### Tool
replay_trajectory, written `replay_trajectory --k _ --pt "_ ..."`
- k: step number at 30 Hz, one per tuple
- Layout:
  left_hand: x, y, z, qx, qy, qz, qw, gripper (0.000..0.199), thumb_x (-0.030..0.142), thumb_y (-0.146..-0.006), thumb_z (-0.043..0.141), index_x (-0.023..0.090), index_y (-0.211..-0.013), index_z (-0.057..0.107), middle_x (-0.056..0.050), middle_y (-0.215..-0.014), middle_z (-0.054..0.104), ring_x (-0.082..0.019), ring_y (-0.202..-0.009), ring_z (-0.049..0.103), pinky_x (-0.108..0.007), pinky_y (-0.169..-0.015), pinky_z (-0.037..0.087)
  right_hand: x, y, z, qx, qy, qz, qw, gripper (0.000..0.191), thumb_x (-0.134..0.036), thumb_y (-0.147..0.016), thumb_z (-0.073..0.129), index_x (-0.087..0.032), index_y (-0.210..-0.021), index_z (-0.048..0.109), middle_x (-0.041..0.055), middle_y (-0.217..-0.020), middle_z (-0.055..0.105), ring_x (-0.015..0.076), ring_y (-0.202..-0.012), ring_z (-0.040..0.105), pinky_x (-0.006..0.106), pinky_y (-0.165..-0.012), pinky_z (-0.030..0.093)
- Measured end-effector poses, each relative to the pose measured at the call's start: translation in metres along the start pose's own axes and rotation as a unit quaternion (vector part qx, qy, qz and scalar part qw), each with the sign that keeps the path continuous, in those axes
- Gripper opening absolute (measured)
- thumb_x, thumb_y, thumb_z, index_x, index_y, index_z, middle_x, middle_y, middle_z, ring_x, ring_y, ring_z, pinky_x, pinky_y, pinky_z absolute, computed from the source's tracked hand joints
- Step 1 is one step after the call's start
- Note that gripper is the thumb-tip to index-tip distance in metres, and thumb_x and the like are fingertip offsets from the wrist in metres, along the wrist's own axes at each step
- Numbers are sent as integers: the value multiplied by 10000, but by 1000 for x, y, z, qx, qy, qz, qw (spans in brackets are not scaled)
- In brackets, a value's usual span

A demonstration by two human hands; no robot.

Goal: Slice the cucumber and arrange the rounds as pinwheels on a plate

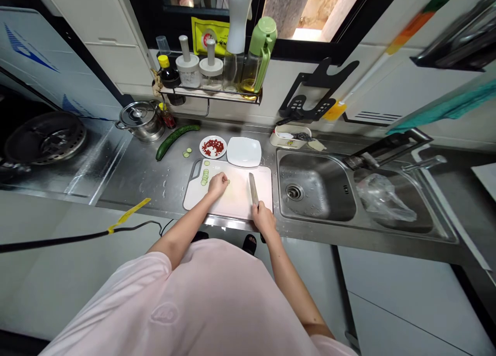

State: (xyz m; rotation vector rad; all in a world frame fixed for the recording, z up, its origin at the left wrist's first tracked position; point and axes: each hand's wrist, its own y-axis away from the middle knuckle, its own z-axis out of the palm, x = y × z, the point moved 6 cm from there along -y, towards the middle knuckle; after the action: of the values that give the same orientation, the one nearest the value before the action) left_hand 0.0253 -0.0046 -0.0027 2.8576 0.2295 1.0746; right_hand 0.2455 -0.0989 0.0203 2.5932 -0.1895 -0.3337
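Note:
My left hand is closed in a pinch over the white cutting board, with a small pale-green cucumber slice at its fingertips. My right hand grips the handle of a kitchen knife, whose blade points away from me above the board's right side. On the board's left part lies an overlapping row of cucumber slices. Behind the board stand a white plate of chopped red pieces and a bare white square plate. A long cucumber rests on the steel counter, with a few loose slices near it.
To the right is a steel sink, with a plastic bag in its second basin. A lidded pot and a black wok stand left. Above, a wall rack holds bottles and jars. A scrub container sits behind the sink.

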Motion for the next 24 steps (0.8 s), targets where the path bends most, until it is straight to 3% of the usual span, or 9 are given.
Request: replay_trajectory --k 4,7,15,24 --pt "-4 12 -3 7 22 -13 1000 162 219 -798 562 207 -944 631 -10 -795 665 -151 -757 598 -253 -691 431 0 0 1 -4 1 -2 1000 409 -417 -992 202 -181 -1166 488 137 -1038 650 248 -976 611 314 -766 401" --pt "-11 21 -6 6 21 -20 1000 135 221 -778 583 204 -893 651 -10 -787 677 -151 -752 606 -249 -687 430 0 0 0 -8 1 -1 1000 403 -414 -993 210 -180 -1167 487 133 -1032 650 243 -976 609 306 -767 396" --pt "-46 44 -33 43 34 -79 995 112 302 -771 608 206 -821 636 -14 -774 684 -142 -732 619 -238 -692 440 -1 -1 0 -8 3 -2 1000 394 -405 -991 216 -177 -1163 488 142 -1037 647 251 -975 609 308 -760 394" --pt "-85 41 -60 100 15 -122 987 116 241 -759 565 203 -842 637 -7 -780 679 -128 -725 613 -221 -691 435 0 -2 1 -15 11 1 1000 404 -412 -992 213 -174 -1163 492 136 -1043 644 240 -975 607 294 -748 390"
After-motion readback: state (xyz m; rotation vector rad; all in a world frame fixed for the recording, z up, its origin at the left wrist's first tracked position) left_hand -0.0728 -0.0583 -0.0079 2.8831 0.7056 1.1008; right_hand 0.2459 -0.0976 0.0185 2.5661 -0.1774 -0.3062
